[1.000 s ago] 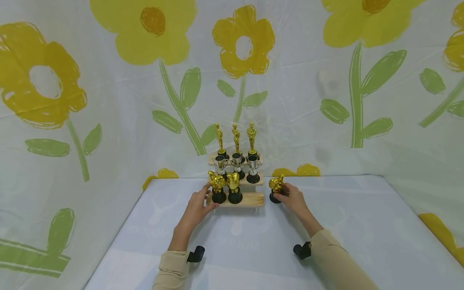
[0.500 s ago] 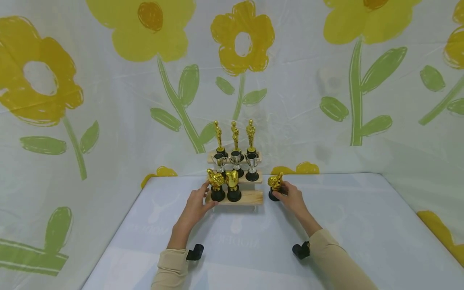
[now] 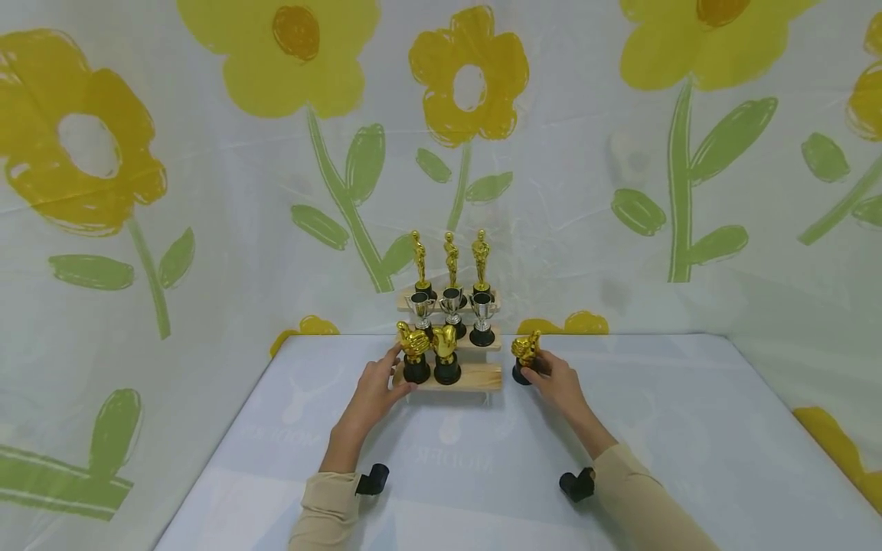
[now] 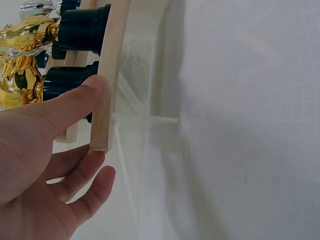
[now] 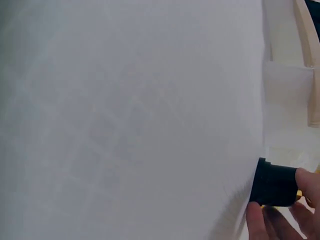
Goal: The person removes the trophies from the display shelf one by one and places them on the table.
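In the head view a tiered wooden display shelf (image 3: 485, 376) stands at the table's back, with two gold thumbs-up trophies (image 3: 445, 348) on the left and middle of its lowest board. My left hand (image 3: 374, 386) holds the left end of that board. The left wrist view shows its thumb on the board's edge (image 4: 104, 120), beside a black trophy base (image 4: 60, 82), and fingertips at the end. Right of the shelf, my right hand (image 3: 560, 380) grips another gold thumbs-up trophy (image 3: 526, 348) by its black base (image 5: 275, 185). That base appears to touch the table.
Silver cups (image 3: 481, 310) line the middle tier; gold statuettes (image 3: 481, 260) line the top one. The white-covered table (image 3: 620, 428) runs back to a flower-print cloth (image 3: 565, 191). Each wrist carries a black camera mount (image 3: 577, 484).
Both hands keep their places on the shelf and the trophy. Only the head view shifts slightly.
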### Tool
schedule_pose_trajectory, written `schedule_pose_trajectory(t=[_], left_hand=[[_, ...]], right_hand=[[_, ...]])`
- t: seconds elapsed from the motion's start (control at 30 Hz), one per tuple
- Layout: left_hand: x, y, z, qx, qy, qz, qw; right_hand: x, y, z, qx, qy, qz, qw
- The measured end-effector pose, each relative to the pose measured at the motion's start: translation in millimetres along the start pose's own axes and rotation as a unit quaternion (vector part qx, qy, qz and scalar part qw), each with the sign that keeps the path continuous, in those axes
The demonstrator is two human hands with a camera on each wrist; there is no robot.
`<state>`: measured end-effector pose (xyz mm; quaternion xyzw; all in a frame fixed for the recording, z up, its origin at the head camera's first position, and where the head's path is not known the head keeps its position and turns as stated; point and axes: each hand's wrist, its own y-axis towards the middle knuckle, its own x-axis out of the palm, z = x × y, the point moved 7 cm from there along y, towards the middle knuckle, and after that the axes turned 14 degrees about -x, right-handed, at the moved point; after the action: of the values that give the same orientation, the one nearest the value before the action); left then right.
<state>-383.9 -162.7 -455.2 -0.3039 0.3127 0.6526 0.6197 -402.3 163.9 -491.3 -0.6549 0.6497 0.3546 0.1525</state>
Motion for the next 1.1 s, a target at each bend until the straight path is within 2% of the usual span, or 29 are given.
schedule_pose_trajectory(t=[0.23,0.6,1.1], left_hand=[[-1.9,-1.0,2.6,0.005,0.006,0.004,1.0000],[-2.8,-3.4,3.1,0.035,0.007,0.017,0.9992],[-0.7,-0.3,-0.4,0.031,0.004,0.009,0.9995]], right_hand=[[-8,-6,-4,0.012,0.005,0.003,1.000],[-29,-11,-26,-0.033,0.005,0.014,0.999],[-49,-7,-54,-0.053,-0.016,0.023,0.998]])
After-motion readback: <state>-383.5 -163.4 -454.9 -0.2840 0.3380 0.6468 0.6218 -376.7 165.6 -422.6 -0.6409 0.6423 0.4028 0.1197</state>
